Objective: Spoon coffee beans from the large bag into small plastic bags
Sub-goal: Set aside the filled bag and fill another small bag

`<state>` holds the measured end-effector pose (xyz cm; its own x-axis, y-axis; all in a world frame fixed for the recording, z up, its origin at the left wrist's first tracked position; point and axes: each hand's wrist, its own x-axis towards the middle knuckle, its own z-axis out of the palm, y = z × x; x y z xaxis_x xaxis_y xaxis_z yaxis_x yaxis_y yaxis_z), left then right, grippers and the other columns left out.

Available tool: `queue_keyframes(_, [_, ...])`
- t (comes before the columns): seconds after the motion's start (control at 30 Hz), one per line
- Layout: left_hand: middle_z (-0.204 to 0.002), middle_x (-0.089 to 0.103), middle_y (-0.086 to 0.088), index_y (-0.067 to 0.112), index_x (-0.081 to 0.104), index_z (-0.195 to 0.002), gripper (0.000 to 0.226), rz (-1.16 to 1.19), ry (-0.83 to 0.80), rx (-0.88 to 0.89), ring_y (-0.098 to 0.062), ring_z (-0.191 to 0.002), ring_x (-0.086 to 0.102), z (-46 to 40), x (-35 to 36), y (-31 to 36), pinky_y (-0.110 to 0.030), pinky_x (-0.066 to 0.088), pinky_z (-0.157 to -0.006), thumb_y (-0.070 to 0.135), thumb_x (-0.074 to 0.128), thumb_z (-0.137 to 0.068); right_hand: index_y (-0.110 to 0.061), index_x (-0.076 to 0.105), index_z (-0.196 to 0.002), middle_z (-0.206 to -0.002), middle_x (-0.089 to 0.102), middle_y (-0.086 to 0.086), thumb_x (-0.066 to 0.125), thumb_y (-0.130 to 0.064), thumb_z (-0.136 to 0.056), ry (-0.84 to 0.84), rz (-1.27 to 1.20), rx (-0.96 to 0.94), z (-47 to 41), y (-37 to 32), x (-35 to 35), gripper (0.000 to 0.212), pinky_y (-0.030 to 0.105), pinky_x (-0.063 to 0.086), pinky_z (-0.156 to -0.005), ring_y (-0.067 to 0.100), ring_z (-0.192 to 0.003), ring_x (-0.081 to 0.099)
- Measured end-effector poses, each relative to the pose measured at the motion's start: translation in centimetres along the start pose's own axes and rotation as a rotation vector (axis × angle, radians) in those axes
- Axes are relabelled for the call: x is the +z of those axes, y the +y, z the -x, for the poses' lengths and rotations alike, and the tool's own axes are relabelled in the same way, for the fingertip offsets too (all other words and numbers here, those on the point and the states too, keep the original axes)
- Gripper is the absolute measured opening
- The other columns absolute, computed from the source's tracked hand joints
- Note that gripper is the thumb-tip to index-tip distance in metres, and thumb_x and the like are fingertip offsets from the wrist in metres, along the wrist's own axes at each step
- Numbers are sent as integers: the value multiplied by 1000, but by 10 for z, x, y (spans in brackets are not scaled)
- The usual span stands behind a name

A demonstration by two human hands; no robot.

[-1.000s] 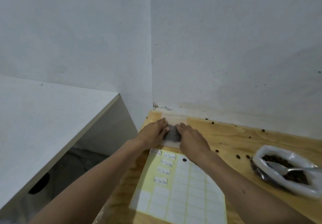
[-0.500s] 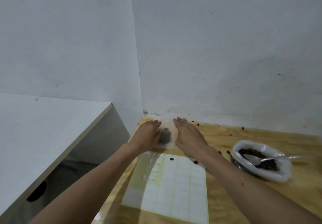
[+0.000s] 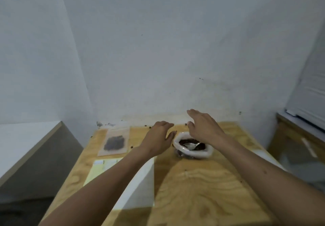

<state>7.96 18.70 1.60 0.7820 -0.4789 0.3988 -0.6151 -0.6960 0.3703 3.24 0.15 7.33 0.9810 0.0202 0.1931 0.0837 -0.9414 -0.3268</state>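
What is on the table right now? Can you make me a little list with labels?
small bag: flat on the wooden table, beans inside, no hand on it
large bag: open, beans and spoon inside
label sheet: near the left arm
left hand: open, holds nothing
right hand: open, above the large bag

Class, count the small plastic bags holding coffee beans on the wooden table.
1. The small plastic bag lies flat at the table's far left corner, left of the left hand and the large bag. Others may be hidden behind the arms.
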Motion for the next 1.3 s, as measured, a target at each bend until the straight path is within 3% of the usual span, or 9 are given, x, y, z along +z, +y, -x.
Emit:
queue_keyframes(0.23, [-107, 71, -11, 3, 70, -117, 29, 221, 61, 221, -30, -106, 61, -22, 65, 107, -35, 48, -85, 19, 58, -97, -12, 56, -142, -143, 56, 11, 51, -21, -98, 141, 52, 323, 57, 97, -46, 45, 40, 46, -104, 31, -131, 53])
queue_keyframes(0.4, [-132, 58, -14, 5, 57, -136, 53, 182, -243, 137, -31, -126, 49, -28, 110, 162, -40, 42, -103, 40, 62, -96, 0, 69, -113, -115, 71, 16, 55, -22, -95, 5, 92, 541, 90, 150, -49, 32, 42, 56, -87, 34, -104, 66])
queue_keyframes(0.53, [-132, 47, -19, 4, 57, -126, 68, -9, -463, 65, -37, -128, 40, -31, 130, 178, -46, 39, -104, 60, 63, -88, -13, 45, -76, -76, 51, 3, 53, -33, -101, -168, 128, 605, 102, 169, -34, 33, 29, 37, -52, 19, -66, 51])
queue_keyframes(0.73, [-124, 50, -13, 8, 65, -115, 66, 68, -416, 4, -33, -120, 47, -30, 141, 177, -45, 44, -99, 61, 73, -77, -17, 35, -63, -65, 41, 2, 64, -32, -95, -165, 120, 631, 99, 185, -26, 46, 28, 34, -47, 18, -56, 44])
queue_keyframes(0.8, [-122, 53, -11, 9, 66, -117, 67, 86, -386, -8, -31, -117, 50, -29, 141, 177, -43, 45, -96, 61, 75, -75, -16, 45, -64, -67, 47, 3, 71, -28, -91, -104, 87, 652, 98, 184, -29, 39, 28, 40, -50, 20, -59, 50])
queue_keyframes(0.87, [-120, 55, -10, 11, 66, -116, 67, 99, -357, -20, -31, -115, 52, -28, 141, 178, -41, 46, -93, 61, 78, -73, -12, 67, -90, -91, 66, 9, 76, -25, -87, -55, 35, 669, 99, 184, -33, 16, 33, 54, -69, 25, -83, 66])
queue_keyframes(0.97, [-121, 56, -8, 12, 63, -123, 71, 141, -308, -41, -30, -115, 54, -27, 143, 178, -41, 47, -93, 57, 81, -71, -8, 65, -124, -128, 64, 13, 78, -19, -86, 65, -119, 727, 100, 191, -36, 42, 37, 54, -91, 31, -115, 63])
queue_keyframes(1.1, [-124, 57, -5, 14, 59, -128, 60, 275, -214, -83, -26, -112, 56, -27, 146, 176, -37, 47, -92, 42, 79, -79, 3, 72, -111, -119, 71, 18, 73, -11, -88, 153, -171, 730, 101, 194, -40, 27, 39, 57, -91, 34, -108, 67])
queue_keyframes(1.3, [-85, 66, 4, 20, 63, -90, 12, 817, -48, -227, -11, -78, 59, -29, 137, 182, -36, 54, -78, 12, 72, -89, -4, 77, -96, -103, 76, 12, 64, -9, -93, 216, -249, 689, 97, 189, -44, 15, 29, 51, -80, 28, -103, 69])
